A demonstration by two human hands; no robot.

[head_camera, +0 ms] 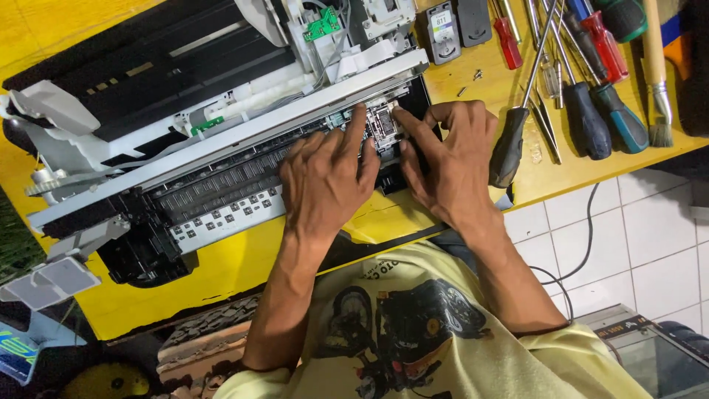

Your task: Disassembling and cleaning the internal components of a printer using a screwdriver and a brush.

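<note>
Lying across the yellow desk [221,277] is a printer [185,140] with its outer cover already off, so that its grey metal rail, white plastic frame, ribbon cables and a small green circuit board [323,24] are showing; the black base with its rows of small rollers is sitting nearest the person. Both hands are working at the right end of that base, where a small black and silver carriage part [384,125] is sitting under the rail. The left hand [325,177] is resting palm down on the roller bed, fingers spread and loosely curved, its forefinger reaching up to touch the left side of the carriage part; it is not closing round anything. The right hand [450,159] is lying beside it, forefinger and thumb pressing against the right side of the same part, the other fingers bent; whether it is pinching the part or only pushing is hard to tell. Judging from the bared insides, the stripping down is well along, while the carriage part is still in place. To the right, several screwdrivers [591,89] and a brush [656,81] are lying in a row, with two ink cartridges [443,31] above and a few loose screws [470,83] between
</note>
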